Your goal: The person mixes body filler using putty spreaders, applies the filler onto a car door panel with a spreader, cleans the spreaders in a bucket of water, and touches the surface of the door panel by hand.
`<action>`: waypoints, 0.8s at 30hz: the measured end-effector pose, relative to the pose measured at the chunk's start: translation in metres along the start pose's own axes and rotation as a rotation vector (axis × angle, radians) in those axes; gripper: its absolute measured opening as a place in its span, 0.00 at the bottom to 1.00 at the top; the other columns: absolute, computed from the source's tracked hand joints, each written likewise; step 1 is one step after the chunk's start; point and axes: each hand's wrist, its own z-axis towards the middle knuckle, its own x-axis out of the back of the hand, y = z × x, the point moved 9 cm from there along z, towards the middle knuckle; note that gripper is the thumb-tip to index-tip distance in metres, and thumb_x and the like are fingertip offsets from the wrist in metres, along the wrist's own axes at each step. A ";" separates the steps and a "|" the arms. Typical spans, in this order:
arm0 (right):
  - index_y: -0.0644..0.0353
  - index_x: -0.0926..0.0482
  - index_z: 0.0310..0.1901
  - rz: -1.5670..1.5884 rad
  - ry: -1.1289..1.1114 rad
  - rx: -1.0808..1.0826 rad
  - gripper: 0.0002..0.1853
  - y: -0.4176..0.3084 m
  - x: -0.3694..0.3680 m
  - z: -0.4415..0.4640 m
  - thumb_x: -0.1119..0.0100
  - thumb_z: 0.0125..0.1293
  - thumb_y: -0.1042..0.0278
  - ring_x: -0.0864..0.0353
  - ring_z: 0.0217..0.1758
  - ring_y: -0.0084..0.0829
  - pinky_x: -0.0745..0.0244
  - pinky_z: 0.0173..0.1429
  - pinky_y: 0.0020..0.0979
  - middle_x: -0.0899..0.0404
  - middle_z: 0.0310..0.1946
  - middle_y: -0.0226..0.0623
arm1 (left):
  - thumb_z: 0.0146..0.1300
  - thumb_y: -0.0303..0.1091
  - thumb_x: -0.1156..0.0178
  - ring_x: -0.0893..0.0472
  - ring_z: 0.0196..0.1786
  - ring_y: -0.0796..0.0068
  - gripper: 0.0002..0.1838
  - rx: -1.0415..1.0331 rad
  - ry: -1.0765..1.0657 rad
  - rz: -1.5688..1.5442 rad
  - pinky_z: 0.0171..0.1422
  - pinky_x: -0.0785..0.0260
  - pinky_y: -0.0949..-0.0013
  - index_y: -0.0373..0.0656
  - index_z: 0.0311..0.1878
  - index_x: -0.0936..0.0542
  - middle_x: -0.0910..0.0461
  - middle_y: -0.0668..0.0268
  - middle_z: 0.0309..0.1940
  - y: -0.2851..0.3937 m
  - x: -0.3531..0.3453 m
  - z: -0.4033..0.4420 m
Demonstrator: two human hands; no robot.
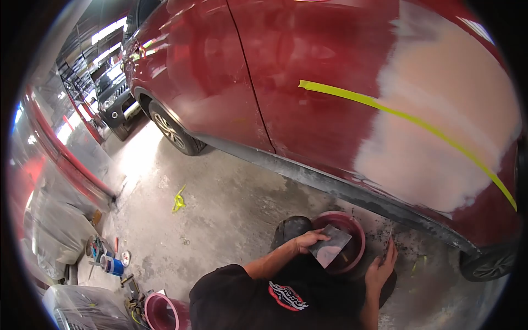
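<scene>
**Plate (332,244) pinched at its edge, over the basin (363,242)**

My left hand (309,241) has closed on the plate's left edge, its fingers mostly hidden. My right hand (381,267) is half open, fingers nearly straight, beside a thin blade (390,233) seen edge-on; I cannot tell how firmly that grip has it.

To work well here, I think I should hold the plate steady and nearly level, with my thumb off the pink smear (328,256), and bring the blade in flat and lightly, so little drops.

In view, the plate covers part of the basin, below the car (324,60). Its long axis slants from upper right to lower left; the smeared end points lower left, towards my body, the grey end towards the car.
</scene>
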 end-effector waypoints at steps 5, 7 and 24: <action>0.62 0.35 0.66 -0.416 0.181 0.428 0.40 -0.086 0.026 0.044 0.50 0.44 0.83 0.39 0.66 0.52 0.44 0.68 0.49 0.36 0.64 0.48 | 0.65 0.30 0.42 0.18 0.49 0.69 0.28 0.042 -0.001 0.049 0.53 0.23 0.64 0.46 0.67 0.37 0.22 0.63 0.51 -0.001 -0.012 -0.006; 0.62 0.35 0.66 -0.537 0.265 0.559 0.40 -0.133 0.035 0.073 0.48 0.43 0.83 0.38 0.65 0.51 0.44 0.67 0.49 0.36 0.64 0.47 | 0.64 0.30 0.41 0.19 0.51 0.66 0.33 0.025 -0.003 0.069 0.54 0.23 0.62 0.41 0.70 0.42 0.24 0.59 0.54 0.002 -0.012 -0.008; 0.60 0.28 0.61 -0.279 -0.064 1.106 0.31 -0.234 -0.001 0.037 0.42 0.49 0.74 0.34 0.63 0.50 0.39 0.65 0.51 0.32 0.60 0.47 | 0.66 0.27 0.45 0.19 0.51 0.62 0.18 -0.369 -0.028 -0.453 0.55 0.24 0.55 0.45 0.59 0.30 0.21 0.59 0.50 0.058 -0.016 -0.029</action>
